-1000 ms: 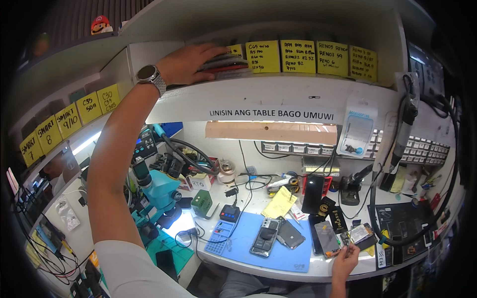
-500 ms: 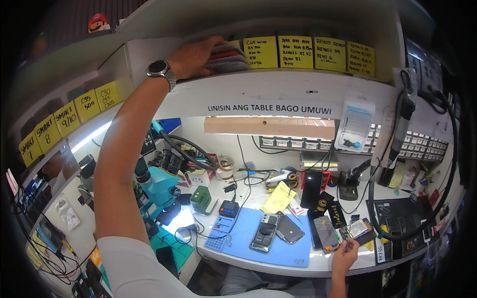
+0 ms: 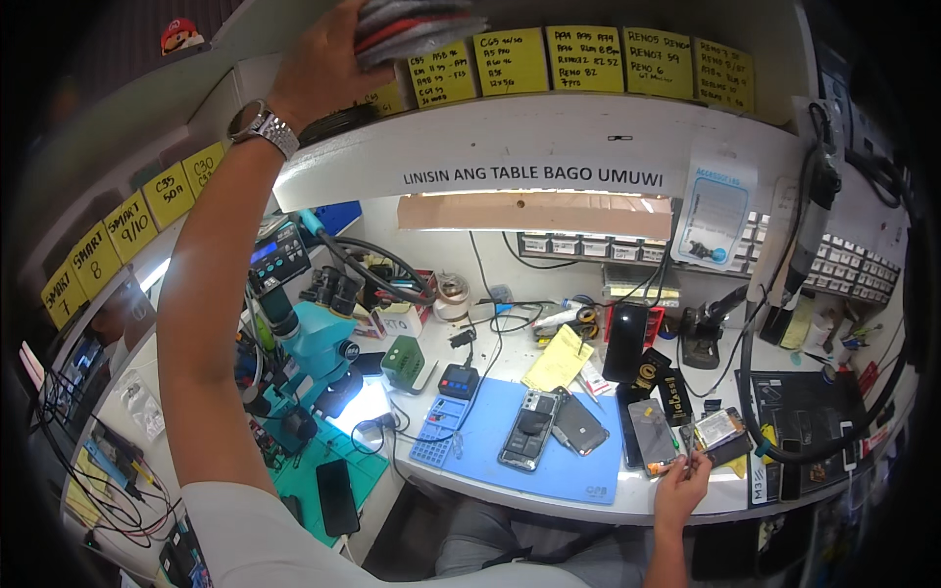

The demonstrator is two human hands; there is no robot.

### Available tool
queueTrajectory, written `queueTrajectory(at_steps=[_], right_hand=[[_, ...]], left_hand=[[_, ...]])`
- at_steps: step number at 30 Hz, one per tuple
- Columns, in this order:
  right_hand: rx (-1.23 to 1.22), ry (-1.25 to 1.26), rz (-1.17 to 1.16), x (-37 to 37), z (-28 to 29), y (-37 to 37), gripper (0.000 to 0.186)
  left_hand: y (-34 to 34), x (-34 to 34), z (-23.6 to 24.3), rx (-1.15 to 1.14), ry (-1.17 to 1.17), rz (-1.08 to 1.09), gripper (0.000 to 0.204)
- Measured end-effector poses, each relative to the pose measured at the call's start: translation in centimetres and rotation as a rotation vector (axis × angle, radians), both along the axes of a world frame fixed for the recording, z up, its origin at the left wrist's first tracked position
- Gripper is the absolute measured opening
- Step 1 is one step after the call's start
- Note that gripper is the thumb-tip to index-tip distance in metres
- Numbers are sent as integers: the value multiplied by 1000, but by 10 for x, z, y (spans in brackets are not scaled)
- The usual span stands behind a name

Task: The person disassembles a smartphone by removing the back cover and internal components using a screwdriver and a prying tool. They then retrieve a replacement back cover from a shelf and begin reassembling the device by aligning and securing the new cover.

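Note:
Up at the shelf, my left hand, with a metal-band watch on its wrist, grips a stack of thin flat packets, grey with a red layer. The packets are lifted above the shelf's front edge, in front of yellow labels; their far end is smeared and dark. Low at the right, my right hand is closed around slim metal tweezers. It is beside an opened phone and a phone part with a silvery battery. The fingertips partly hide what lies under them.
A blue mat carries an opened phone and a dark phone back. A teal microscope stands at the left. Above the desk runs the white shelf edge. A thick black cable loops down at the right.
My left hand has drawn the packet stack up and leftward, out from the labelled row. More yellow labels show behind it. My right hand stays by the opened phone.

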State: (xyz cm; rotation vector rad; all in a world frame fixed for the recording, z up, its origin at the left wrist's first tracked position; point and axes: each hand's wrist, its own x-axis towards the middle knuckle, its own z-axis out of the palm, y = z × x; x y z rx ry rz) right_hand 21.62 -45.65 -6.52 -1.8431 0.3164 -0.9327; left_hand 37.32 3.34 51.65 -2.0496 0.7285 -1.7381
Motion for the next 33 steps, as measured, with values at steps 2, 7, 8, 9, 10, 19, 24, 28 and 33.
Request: queueTrajectory(at_steps=[2, 7, 8, 9, 10, 19, 24, 28, 33], right_hand=[[40, 53, 19, -9, 10, 5, 26], [300, 103, 141, -7, 7, 1, 37], [257, 97, 124, -5, 5, 7, 39], [207, 86, 96, -5, 3, 6, 42], [188, 101, 73, -6, 6, 6, 48], [250, 135, 148, -6, 54, 26, 49], [12, 213, -62, -15, 33, -22, 47], [-119, 242, -48, -3, 34, -25, 45], [-194, 290, -34, -22, 55, -22, 35]], left_hand=[[6, -13, 1, 8, -230, -156, 76], [4, -66, 19, 188, -462, -182, 103], [7, -69, 25, 114, -486, -360, 105], [8, -70, 32, 32, -513, -545, 106], [-2, -77, 44, 20, -598, -565, 102], [-76, -168, 206, -519, -803, 155, 70], [54, -96, 333, -895, 183, 223, 71], [76, -84, 340, -687, 308, 515, 52], [124, -43, 340, -681, 485, 944, 45]])
